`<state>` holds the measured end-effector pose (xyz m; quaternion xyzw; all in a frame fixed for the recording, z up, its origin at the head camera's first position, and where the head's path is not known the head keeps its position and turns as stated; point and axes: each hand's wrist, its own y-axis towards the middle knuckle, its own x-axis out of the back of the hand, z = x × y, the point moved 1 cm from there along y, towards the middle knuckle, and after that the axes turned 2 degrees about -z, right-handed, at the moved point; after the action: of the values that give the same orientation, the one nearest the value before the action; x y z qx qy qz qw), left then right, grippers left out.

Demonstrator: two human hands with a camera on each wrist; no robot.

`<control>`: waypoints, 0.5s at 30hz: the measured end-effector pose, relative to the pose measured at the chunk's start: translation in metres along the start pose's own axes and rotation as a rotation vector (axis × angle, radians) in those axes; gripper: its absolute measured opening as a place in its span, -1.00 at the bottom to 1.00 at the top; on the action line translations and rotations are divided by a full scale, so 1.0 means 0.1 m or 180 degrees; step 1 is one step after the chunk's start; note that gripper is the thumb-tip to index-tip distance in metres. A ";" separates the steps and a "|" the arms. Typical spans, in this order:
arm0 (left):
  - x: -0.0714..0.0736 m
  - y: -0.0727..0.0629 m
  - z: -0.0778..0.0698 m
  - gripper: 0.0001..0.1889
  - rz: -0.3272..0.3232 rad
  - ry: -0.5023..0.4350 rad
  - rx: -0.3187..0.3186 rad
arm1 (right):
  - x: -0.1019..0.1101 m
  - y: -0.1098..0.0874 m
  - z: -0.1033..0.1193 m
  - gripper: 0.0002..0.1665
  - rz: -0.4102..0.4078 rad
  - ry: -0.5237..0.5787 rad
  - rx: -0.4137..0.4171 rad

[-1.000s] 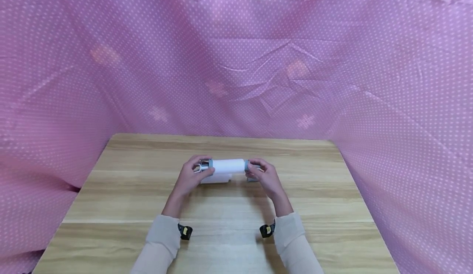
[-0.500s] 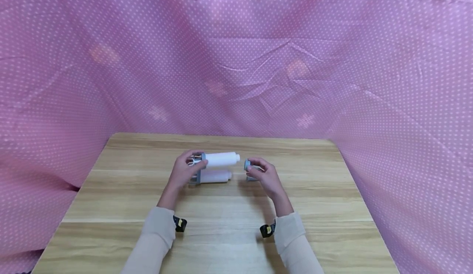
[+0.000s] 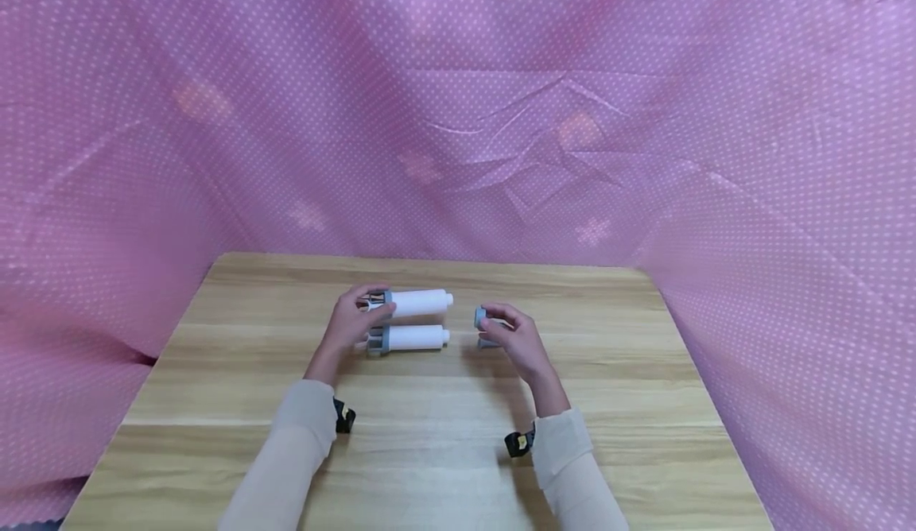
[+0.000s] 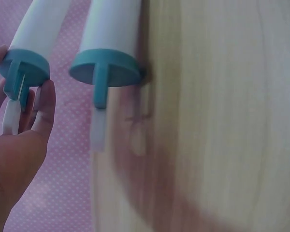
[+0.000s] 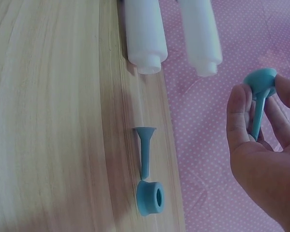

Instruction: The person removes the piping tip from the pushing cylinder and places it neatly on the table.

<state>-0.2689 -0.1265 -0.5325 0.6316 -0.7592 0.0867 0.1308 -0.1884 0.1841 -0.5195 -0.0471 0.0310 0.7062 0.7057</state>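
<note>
My left hand [image 3: 363, 306] grips the grey-blue capped end of a white tube [image 3: 421, 302], which lies level just beyond a second white tube [image 3: 411, 338] on the wooden table [image 3: 429, 451]. In the left wrist view my fingers [image 4: 42, 104] curl around the held tube's teal end cap [image 4: 25, 67], beside the other tube's cap [image 4: 106, 68]. My right hand [image 3: 501, 326] pinches a small teal funnel-shaped cap [image 5: 261, 82], apart from the tubes' open necks [image 5: 146, 60]. A second funnel piece [image 5: 145, 145] with a ring [image 5: 150, 197] lies on the table below it.
Pink dotted cloth [image 3: 458, 118] hangs behind and on both sides of the table. Bare wood stretches from the hands to the near edge. Both wrists carry small black and yellow straps [image 3: 342, 417].
The cap has come off the tube: my left hand drew the tube left and away, next to the other tube. My right hand kept the cap and hardly moved.
</note>
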 end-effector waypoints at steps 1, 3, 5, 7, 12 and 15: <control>-0.01 0.01 0.02 -0.45 0.0016 -0.0010 0.0026 | 0.00 0.00 0.00 -0.59 0.0009 -0.0003 0.0005; -0.02 0.04 0.06 -0.41 0.0054 -0.0008 0.0079 | 0.01 0.00 0.01 -0.59 0.0026 -0.0023 0.0007; -0.01 0.06 0.10 -0.40 0.0064 0.0013 0.0155 | 0.02 -0.01 0.01 -0.58 0.0039 -0.0047 0.0005; 0.01 0.09 0.14 -0.39 0.0060 0.0050 0.0209 | 0.03 -0.02 0.01 -0.58 0.0030 -0.0068 0.0005; 0.07 0.16 0.21 -0.38 0.0077 0.0067 0.0292 | 0.05 -0.04 0.01 -0.57 0.0020 -0.0062 0.0019; 0.07 0.21 0.24 -0.39 0.0081 0.0054 0.0260 | 0.07 -0.05 0.02 -0.57 0.0038 -0.0065 0.0026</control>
<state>-0.2929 -0.1359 -0.5524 0.6259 -0.7619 0.1246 0.1103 -0.1839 0.1910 -0.5178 -0.0368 0.0270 0.7107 0.7020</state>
